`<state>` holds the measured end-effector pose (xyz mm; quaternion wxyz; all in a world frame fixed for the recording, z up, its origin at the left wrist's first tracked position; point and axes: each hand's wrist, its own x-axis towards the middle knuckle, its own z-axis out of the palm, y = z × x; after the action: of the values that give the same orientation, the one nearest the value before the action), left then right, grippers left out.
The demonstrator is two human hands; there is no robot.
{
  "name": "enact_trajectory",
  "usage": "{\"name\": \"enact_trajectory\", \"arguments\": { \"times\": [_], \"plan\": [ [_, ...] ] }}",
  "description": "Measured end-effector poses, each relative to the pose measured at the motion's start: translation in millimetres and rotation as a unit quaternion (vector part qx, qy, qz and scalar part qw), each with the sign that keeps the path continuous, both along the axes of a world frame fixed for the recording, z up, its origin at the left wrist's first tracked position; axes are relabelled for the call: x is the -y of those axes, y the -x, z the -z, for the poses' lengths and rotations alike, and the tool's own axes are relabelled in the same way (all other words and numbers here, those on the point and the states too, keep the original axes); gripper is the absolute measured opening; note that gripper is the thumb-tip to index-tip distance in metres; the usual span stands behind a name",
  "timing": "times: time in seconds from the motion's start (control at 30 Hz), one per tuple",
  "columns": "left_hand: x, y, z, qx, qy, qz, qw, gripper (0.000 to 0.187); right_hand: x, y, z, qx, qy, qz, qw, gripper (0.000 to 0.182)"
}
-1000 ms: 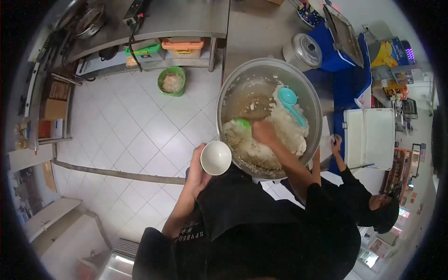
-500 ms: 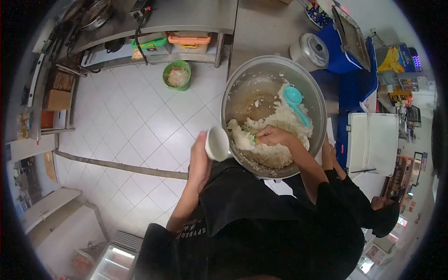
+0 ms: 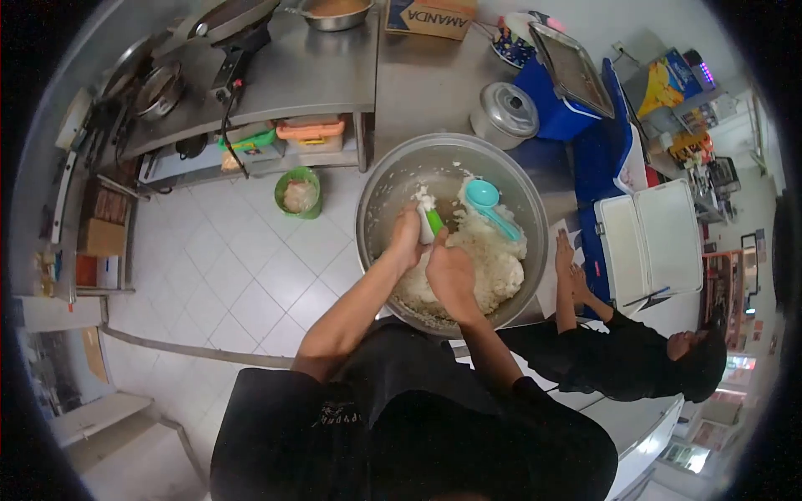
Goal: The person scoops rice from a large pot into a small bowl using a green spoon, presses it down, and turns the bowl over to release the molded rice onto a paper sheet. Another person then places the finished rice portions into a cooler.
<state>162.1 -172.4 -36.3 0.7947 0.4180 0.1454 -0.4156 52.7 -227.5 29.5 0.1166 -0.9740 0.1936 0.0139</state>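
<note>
A large round metal pot [image 3: 535, 194] holds white rice [image 3: 493, 280], heaped mostly on its right and near side. Over the pot, my left hand [image 3: 407, 236] is closed around a small white cup [image 3: 425, 231], largely hidden by the fingers. Rice shows at the cup's mouth. My right hand [image 3: 451, 271] grips a green-handled serving utensil [image 3: 435, 221] right beside the cup; its working end is covered with rice or hidden. A turquoise ladle [image 3: 483, 194] lies on the rice at the far right of the pot.
A lidded metal pot [image 3: 505, 115] and a blue cooler [image 3: 551, 100] stand on the steel counter beyond. A green bin [image 3: 298, 194] is on the tiled floor to the left. At right, another person [image 3: 643, 359] works beside an open white-lined box [image 3: 652, 238].
My left hand has brought the white cup from left of the pot to over it. My right hand has lifted the utensil out of the rice to the cup. The view has shifted.
</note>
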Motion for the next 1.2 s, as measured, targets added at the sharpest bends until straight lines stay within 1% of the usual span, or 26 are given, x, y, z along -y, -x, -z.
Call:
{"name": "enact_trajectory", "arguments": {
  "times": [0.03,0.07,0.2,0.27,0.3,0.33,0.37,0.4,0.43,0.47,0.5,0.57,0.6,0.63,0.67,0.73,0.8,0.87,0.93,0.97,1.0,1.03,1.07,1.1,1.13,1.2],
  "plan": [
    [-3,-2,-17,-0.008,-0.036,0.039,0.999,0.040,0,2,-1,-0.018,0.000,-0.015,1.000,0.047],
    [-2,-6,-19,0.002,-0.036,0.044,0.998,0.040,2,0,-2,-0.034,0.002,-0.031,0.999,0.046],
    [0,-5,-17,0.001,0.015,0.068,0.998,0.041,35,6,-2,-0.029,0.015,-0.021,0.999,0.043],
    [0,-7,-22,0.002,0.037,0.065,0.997,0.042,60,11,-13,0.062,-0.009,-0.001,0.998,0.042],
    [-2,-2,-27,-0.011,0.054,0.038,0.998,0.041,76,18,-7,0.064,-0.009,-0.002,0.998,0.042],
    [-3,-1,-30,-0.024,0.071,0.010,0.997,0.041,93,25,7,0.151,-0.070,-0.003,0.986,0.042],
    [-4,-1,-28,-0.023,0.070,0.007,0.997,0.041,99,30,15,0.233,-0.131,-0.005,0.964,0.042],
    [-4,0,-24,-0.041,0.098,-0.022,0.994,0.040,94,32,7,0.233,-0.133,-0.006,0.963,0.042],
    [-2,0,-19,-0.058,0.128,-0.051,0.989,0.040,88,34,-9,0.194,-0.299,0.077,0.931,0.044],
    [1,-1,-14,-0.059,0.129,-0.052,0.989,0.040,82,36,-18,0.146,-0.453,0.159,0.865,0.046],
    [4,1,-7,-0.060,0.137,-0.065,0.987,0.041,74,38,-8,0.144,-0.453,0.161,0.865,0.046],
    [9,4,-2,-0.062,0.145,-0.075,0.985,0.041,52,35,20,0.197,-0.309,0.037,0.930,0.044],
    [11,7,0,-0.030,0.143,-0.054,0.988,0.042,39,30,18,0.196,-0.310,0.039,0.930,0.044],
    [12,12,1,-0.001,0.141,-0.032,0.990,0.043,23,25,14,0.180,-0.272,0.044,0.944,0.043],
    [11,19,2,-0.006,0.138,-0.031,0.990,0.043,14,25,13,0.163,-0.235,0.048,0.957,0.043],
    [11,22,-8,0.001,0.068,-0.022,0.997,0.043,13,18,17,0.148,-0.215,0.028,0.965,0.043],
    [3,28,-6,-0.012,0.062,-0.004,0.998,0.041,20,22,24,0.126,-0.200,0.013,0.972,0.044],
    [1,12,-15,-0.012,0.059,0.011,0.998,0.040,56,16,25,0.044,-0.177,-0.138,0.973,0.049],
    [-11,5,-34,0.005,0.115,-0.007,0.993,0.036,75,26,-21,0.062,-0.207,-0.147,0.965,0.048],
    [-19,-3,-48,0.073,0.104,-0.034,0.991,0.036,72,29,-65,0.018,-0.194,-0.101,0.976,0.044],
    [-31,-11,-59,0.140,0.093,-0.061,0.984,0.035,69,30,-93,-0.027,-0.179,-0.057,0.982,0.041],
    [-49,-25,-58,0.109,0.109,-0.066,0.986,0.038,68,28,-86,-0.032,-0.186,-0.058,0.980,0.041],
    [-69,-39,-59,0.081,0.127,-0.071,0.986,0.041,66,24,-75,-0.037,-0.160,-0.050,0.985,0.035],
    [-84,-39,-74,0.073,0.136,-0.086,0.984,0.042,64,20,-61,-0.040,-0.133,-0.041,0.989,0.029],
    [-97,-37,-88,0.067,0.146,-0.099,0.982,0.042,59,11,-30,-0.074,-0.117,-0.065,0.988,0.027],
    [-114,-32,-95,0.071,0.142,-0.110,0.981,0.045,35,-5,28,-0.120,-0.093,-0.104,0.983,0.024]
  ]
}}
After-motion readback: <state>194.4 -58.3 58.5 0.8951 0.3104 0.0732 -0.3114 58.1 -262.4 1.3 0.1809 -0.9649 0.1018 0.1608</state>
